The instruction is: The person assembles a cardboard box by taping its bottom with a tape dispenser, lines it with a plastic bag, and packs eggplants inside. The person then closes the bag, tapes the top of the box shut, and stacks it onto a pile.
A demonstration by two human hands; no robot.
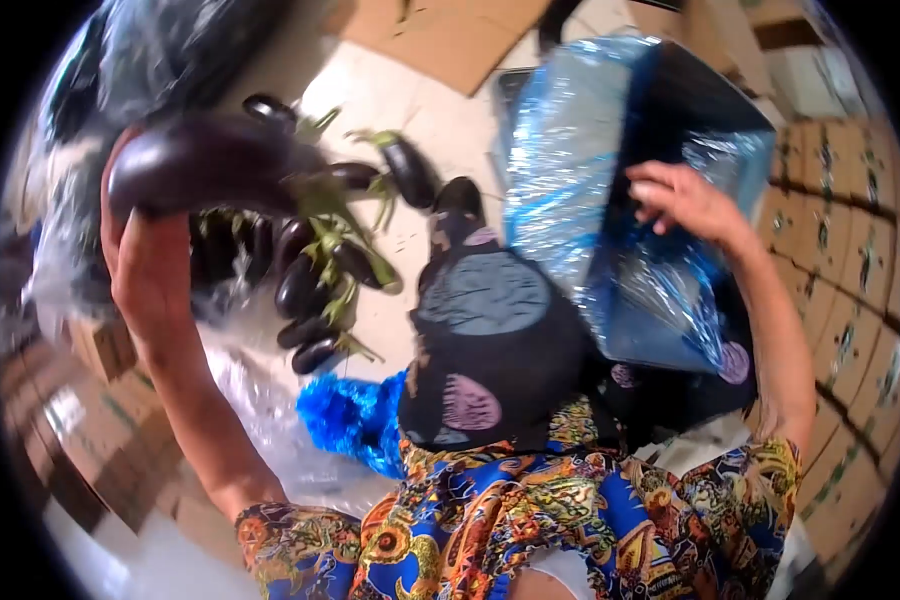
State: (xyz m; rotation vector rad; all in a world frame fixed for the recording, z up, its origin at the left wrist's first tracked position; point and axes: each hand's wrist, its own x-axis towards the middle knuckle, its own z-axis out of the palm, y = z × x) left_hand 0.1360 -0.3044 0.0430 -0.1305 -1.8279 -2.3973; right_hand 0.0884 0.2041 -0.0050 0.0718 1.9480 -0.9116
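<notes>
In my left hand [150, 245] is a large, dark purple eggplant [205, 165], raised at the upper left with its green stem end pointing right. The fingers and thumb close round its blunt end. My right hand [685, 200] is over a dark crate [715, 95] lined with thin blue plastic film [570, 150]. Its fingers are slightly bent and apart, with nothing visible in them. Whether the fingertips touch the film, I cannot tell. Several more eggplants [407, 172] lie on the pale floor below and beside the held one.
Stacked cardboard boxes [840, 240] line the right side, and more boxes [80, 430] stand at the left. Dark plastic bags [180, 50] fill the upper left. A flat cardboard sheet [440, 35] lies at the top. Bright blue shiny material [350, 415] is beside my leg.
</notes>
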